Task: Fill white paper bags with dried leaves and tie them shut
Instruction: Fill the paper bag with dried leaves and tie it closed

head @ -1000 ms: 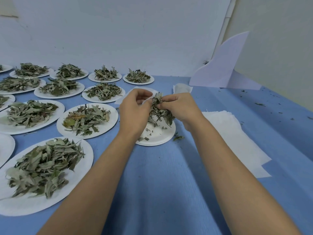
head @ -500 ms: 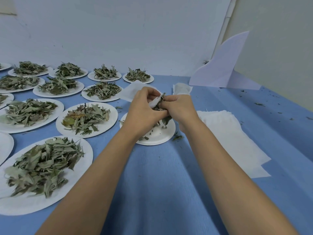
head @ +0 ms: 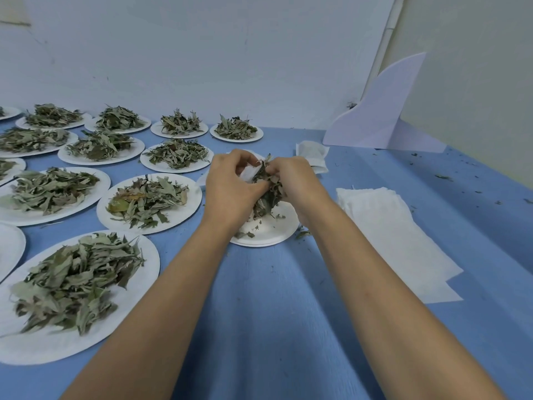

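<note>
Where the blue cloth (head: 259,313) runs off to the left, rows of white paper plates sit w/ heaps of dried leaves. The nearest plate (head: 144,284) is at bottom left, its pile (head: 72,281) covering most of it, and another full plate (head: 193,203) lies just beside the hands. Approx centre frame, the left hand (head: 230,194) is raised above the cloth, fingers curled, thumb & forefinger pinching the white paper bag (head: 247,173). The bag shows only as a small white patch between the two hands, so can't tell how full it is. Just right of it, a clump of leaves (head: 266,194) hangs between the palms, touching both. The right hand (head: 297,183) has its fingers curled round that clump, gripping it at the bag's edge. Under both hands sits a nearly bare plate (head: 271,236) w/ a few crumbs. Behind the right hand a small white pouch (head: 313,153) lies on the cloth. Further right, a stack of flat white sheets (head: 389,226) lies near the right forearm, and a white card stand (head: 383,111) is upright at the back by the wall. Leaf bits are scattered on the cloth at far right.
</note>
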The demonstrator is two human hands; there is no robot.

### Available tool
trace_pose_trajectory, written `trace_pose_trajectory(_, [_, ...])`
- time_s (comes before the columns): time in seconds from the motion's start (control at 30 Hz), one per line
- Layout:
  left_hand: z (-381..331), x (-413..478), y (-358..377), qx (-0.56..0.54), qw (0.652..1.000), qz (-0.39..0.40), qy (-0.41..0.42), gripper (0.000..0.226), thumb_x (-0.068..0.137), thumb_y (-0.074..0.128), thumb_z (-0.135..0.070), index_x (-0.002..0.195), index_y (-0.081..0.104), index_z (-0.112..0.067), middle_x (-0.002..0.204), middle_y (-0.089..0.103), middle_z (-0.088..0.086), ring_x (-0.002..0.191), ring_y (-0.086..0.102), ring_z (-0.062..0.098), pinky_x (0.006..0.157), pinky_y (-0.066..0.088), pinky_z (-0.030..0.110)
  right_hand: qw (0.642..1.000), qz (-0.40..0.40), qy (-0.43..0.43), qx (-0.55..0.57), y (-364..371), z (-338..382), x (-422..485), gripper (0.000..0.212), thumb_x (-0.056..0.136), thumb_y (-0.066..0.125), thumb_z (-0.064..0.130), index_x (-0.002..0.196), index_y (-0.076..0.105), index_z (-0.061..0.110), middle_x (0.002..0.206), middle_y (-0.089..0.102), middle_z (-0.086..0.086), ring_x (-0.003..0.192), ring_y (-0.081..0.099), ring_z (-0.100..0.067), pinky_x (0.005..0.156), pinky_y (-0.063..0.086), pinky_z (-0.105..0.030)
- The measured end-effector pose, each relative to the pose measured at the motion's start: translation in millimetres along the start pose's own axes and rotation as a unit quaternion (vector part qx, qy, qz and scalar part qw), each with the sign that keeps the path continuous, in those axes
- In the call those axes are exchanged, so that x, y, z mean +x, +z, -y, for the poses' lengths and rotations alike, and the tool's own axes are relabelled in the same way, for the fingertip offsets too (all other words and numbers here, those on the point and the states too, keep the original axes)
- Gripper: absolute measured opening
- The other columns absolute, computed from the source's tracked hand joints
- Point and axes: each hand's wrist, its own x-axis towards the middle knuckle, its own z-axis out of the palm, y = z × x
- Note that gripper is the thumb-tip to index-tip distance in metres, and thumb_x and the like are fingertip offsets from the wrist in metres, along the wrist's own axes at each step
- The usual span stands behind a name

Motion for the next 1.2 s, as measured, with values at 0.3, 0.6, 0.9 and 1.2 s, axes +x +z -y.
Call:
trace_pose_trajectory(0.3, [0.5, -1.3, -0.1, -0.005, 1.000, -0.001, 0.007, 0.026, 0.074, 0.072, -0.003, 0.089, 0.057, -0.020, 0.096, 0.061, -0.006, 0.087, 0.052, 0.003, 0.071, 0.036, 0.001, 0.993, 0.041, 0.083, 0.077, -9.3, 5.3, -1.1, 0.014, 0.093, 0.047, 0.028, 0.093, 0.057, 0.018, 0.078, 0.057, -0.001, 0.066, 0.052, -0.012, 0.058, 0.035, -0.025])
trace_pose_trajectory(0.6, [-1.7, -1.1, -0.3, 0.004, 0.998, 0.002, 0.055, 0.023, 0.074, 0.067, -0.002, 0.086, 0.056, -0.019, 0.084, 0.056, -0.012, 0.080, 0.050, -0.009, 0.069, 0.038, 0.005, 0.986, 0.041, 0.101, 0.128, -15.6, 5.4, -1.3, 0.019, 0.091, 0.052, 0.019, 0.108, 0.052, 0.010, 0.089, 0.057, -0.008, 0.063, 0.047, -0.020, 0.058, 0.036, -0.027])
trace_pose_trajectory(0.9, [-4.1, 8.2, -17.5, -0.107, 0.994, 0.021, 0.004, 0.031, 0.076, 0.068, -0.001, 0.079, 0.053, -0.028, 0.083, 0.058, -0.014, 0.070, 0.052, -0.008, 0.063, 0.049, 0.018, 0.977, 0.055, 0.053, 0.199, -19.6, -1.1, -1.8, 0.018, 0.093, 0.050, 0.002, 0.107, 0.062, 0.005, 0.086, 0.062, -0.003, 0.062, 0.053, -0.013, 0.059, 0.041, -0.024])
trace_pose_trajectory(1.2, [-2.3, 8.2, -20.9, -0.133, 0.989, 0.057, -0.014, 0.032, 0.075, 0.073, 0.000, 0.079, 0.055, -0.026, 0.082, 0.061, -0.011, 0.078, 0.059, 0.006, 0.067, 0.052, 0.024, 0.993, 0.025, -0.104, 0.051, -14.0, -13.8, 3.1, 0.014, 0.082, 0.065, -0.001, 0.087, 0.072, 0.010, 0.080, 0.070, -0.008, 0.073, 0.063, -0.017, 0.082, 0.054, -0.034])
